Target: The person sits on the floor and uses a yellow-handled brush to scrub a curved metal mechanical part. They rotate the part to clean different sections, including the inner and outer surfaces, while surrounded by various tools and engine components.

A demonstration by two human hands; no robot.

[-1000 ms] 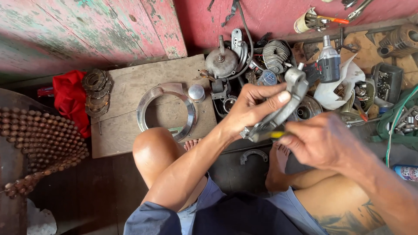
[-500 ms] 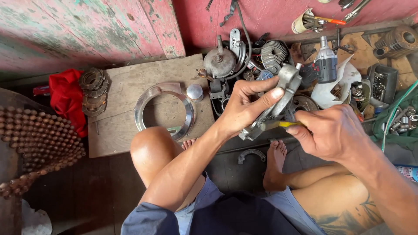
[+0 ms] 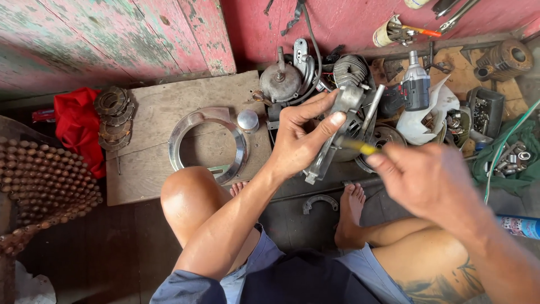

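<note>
The left hand holds a grey metal casting raised above the floor, in front of the person's knees. The left grip is clamped on the casting: the thumb lies across its upper part and the fingers wrap its side. The casting stands tilted, its upper end toward the wall and its lower end toward the person.

The right hand holds a yellow-handled tool. The right grip is closed around the handle; only a short yellow length shows past the fingers. The tool's tip meets the casting near its middle; the exact contact point is blurred.

A wooden board lies on the floor to the left. On it rest a chrome ring and a small round cap, just beside each other. A stack of toothed discs sits at the board's left edge, next to a red cloth. Behind the hands lie engine parts, a cordless driver and a tray of bolts.
</note>
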